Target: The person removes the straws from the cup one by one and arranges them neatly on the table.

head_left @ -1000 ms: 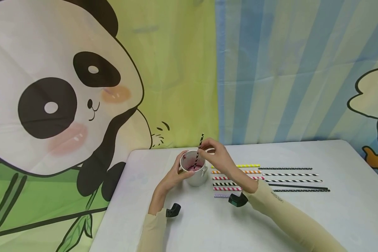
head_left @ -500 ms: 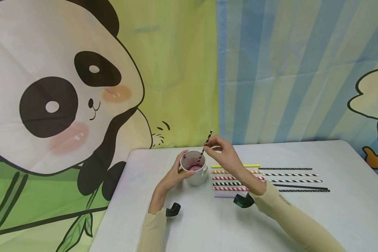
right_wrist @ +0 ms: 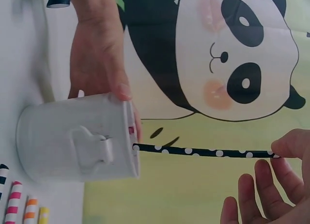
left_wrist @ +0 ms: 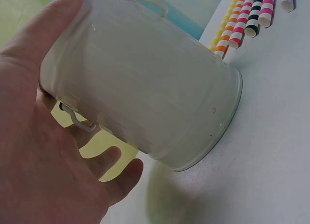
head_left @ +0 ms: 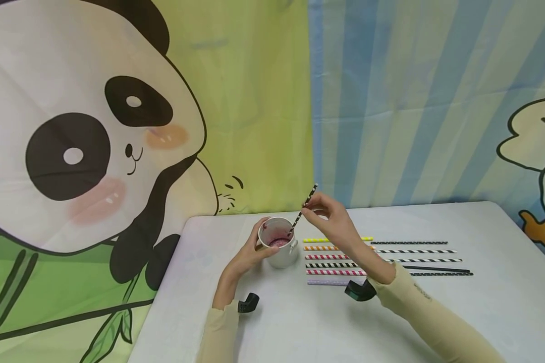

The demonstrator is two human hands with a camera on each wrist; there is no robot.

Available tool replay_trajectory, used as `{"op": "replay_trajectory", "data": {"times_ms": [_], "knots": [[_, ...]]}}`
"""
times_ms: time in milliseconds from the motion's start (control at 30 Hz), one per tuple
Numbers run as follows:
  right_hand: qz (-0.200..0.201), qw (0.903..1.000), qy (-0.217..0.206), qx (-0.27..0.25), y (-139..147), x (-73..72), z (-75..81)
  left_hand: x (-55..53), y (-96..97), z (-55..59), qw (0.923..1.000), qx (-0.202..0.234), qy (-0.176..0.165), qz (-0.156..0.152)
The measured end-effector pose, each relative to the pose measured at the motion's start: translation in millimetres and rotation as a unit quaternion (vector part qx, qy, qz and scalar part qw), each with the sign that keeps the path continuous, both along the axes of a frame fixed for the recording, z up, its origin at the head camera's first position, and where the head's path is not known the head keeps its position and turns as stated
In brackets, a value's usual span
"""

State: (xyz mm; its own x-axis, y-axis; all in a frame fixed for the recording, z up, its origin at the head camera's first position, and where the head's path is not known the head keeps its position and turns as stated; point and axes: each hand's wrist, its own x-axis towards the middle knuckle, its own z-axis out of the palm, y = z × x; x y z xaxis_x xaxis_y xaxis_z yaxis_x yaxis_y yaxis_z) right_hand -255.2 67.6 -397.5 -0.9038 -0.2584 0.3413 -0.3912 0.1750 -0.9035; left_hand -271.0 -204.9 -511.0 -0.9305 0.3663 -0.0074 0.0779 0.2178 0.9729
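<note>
A white metal pail [head_left: 283, 258] with small side loops stands upright on the white table; its inside is stained dark pink. My left hand [head_left: 251, 255] holds it by the rim, thumb on the near side and fingers round the far side. A black paper straw with white dots [right_wrist: 203, 152] is pinched near its upper end between the thumb and fingertips of my right hand [head_left: 335, 223]. The straw slants, its lower end at the pail's mouth by the right rim. Whether that end touches the pail, I cannot tell.
Right of the pail lie several striped straws in a row, among them a yellow one [head_left: 315, 240], an orange one [head_left: 318, 248] and a purple one [head_left: 327, 283]. Further right lie several black or black-and-white straws [head_left: 436, 260]. A printed cloth [head_left: 263, 126] hangs behind the table.
My right hand has moved right and slightly up with the dotted straw, which tilts more. Its lower end has risen from the pail's bottom to the right rim. The left hand stays on the pail.
</note>
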Motion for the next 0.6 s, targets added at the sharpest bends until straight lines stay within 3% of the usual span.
{"op": "replay_trajectory", "data": {"times_ms": [267,600], "knots": [[0.004,0.9997,0.024,0.010,13,8.4,12.4,0.2,0.0,-1.0,1.0000,0.000,0.005,0.000],[-0.005,0.9909,0.077,0.110,28,15.8,2.3,0.1,-0.2,-1.4,1.0000,-0.004,0.002,0.002]]}}
